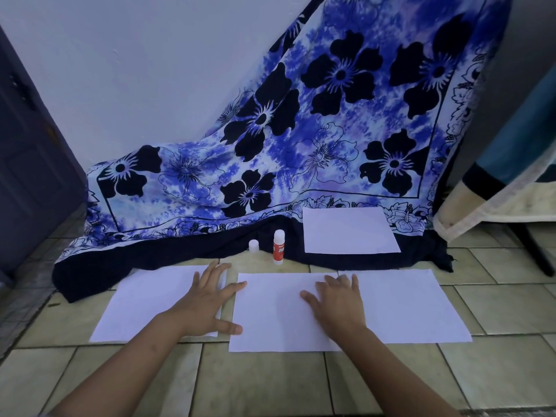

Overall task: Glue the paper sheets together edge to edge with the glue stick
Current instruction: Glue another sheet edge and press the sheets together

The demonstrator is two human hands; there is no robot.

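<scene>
Three white paper sheets lie in a row on the floor (270, 383), which is glossy, pale green-beige tile with dark grout lines. All three are plain, matte, rectangular and flat. The left sheet (150, 302) is set apart from the middle sheet (270, 320) by a narrow strip of bare tile. The middle sheet meets the right sheet (406, 308) edge to edge under the right hand; whether they overlap cannot be told. A fourth sheet (349, 230) lies farther back on the dark hem of a cloth (301, 130), a thin fabric with blue tie-dye and black flower prints, draped from above down to the floor.

The glue stick (279, 246) stands upright on the tile just in front of the cloth, between the row and the fourth sheet. It is a small cylinder with a red label and a white top. A short white cap (253, 245) stands just to its left.

The left hand (207, 305) lies flat on the left sheet's right edge, fingers (218, 270) straight and spread, thumb reaching onto the middle sheet. The right hand (338, 302) presses flat on the seam, its fingers extended and gripping nothing.
</scene>
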